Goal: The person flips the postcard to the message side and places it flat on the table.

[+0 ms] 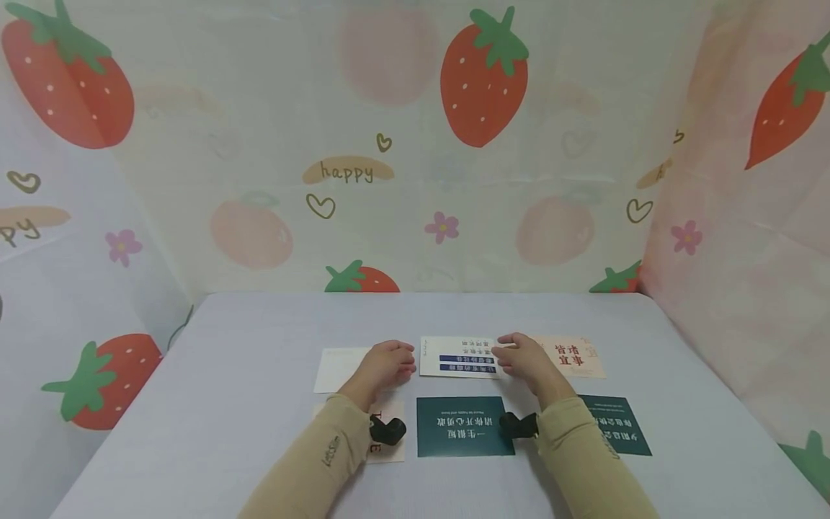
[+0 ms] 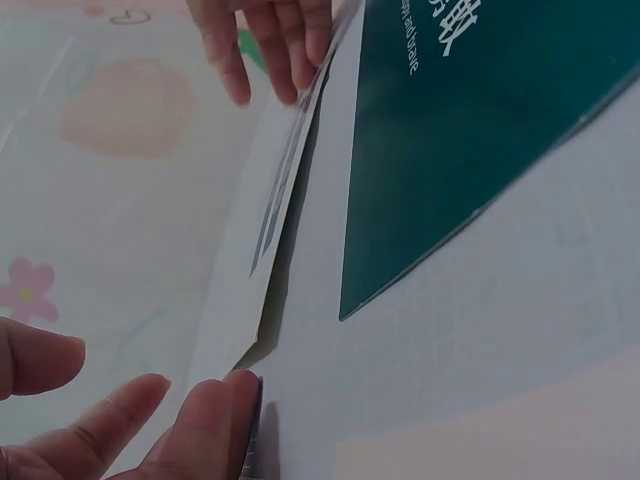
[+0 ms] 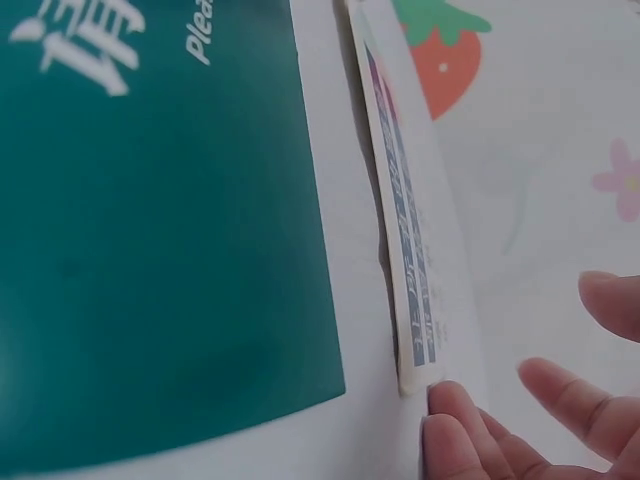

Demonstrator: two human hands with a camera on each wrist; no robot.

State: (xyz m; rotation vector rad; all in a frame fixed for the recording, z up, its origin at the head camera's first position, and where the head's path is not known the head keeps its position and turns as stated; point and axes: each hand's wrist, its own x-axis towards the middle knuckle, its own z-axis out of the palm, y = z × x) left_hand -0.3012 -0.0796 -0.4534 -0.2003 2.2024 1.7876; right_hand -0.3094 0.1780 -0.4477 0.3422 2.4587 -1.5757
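A white card (image 1: 457, 353) with blue text strips lies on the table between both hands, in the back row. Beside its left end is my left hand (image 1: 384, 367), fingers relaxed; in the left wrist view its fingertips (image 2: 205, 420) are close to the card's corner. At the right end my right hand (image 1: 528, 364) has its thumb and fingers apart. The right wrist view shows fingertips (image 3: 455, 415) at the corner of the white card; whether they touch it I cannot tell. Directly in front lies a dark green card (image 1: 457, 429) with white characters.
Back row: a blank whitish card (image 1: 333, 367) by the left hand, a cream card (image 1: 586, 358) with red characters on the right. Front row: a pale card (image 1: 394, 450) partly under the left forearm, another green card (image 1: 627, 425) by the right sleeve. Strawberry-print cloth (image 1: 415, 130) surrounds the white table (image 1: 227, 404).
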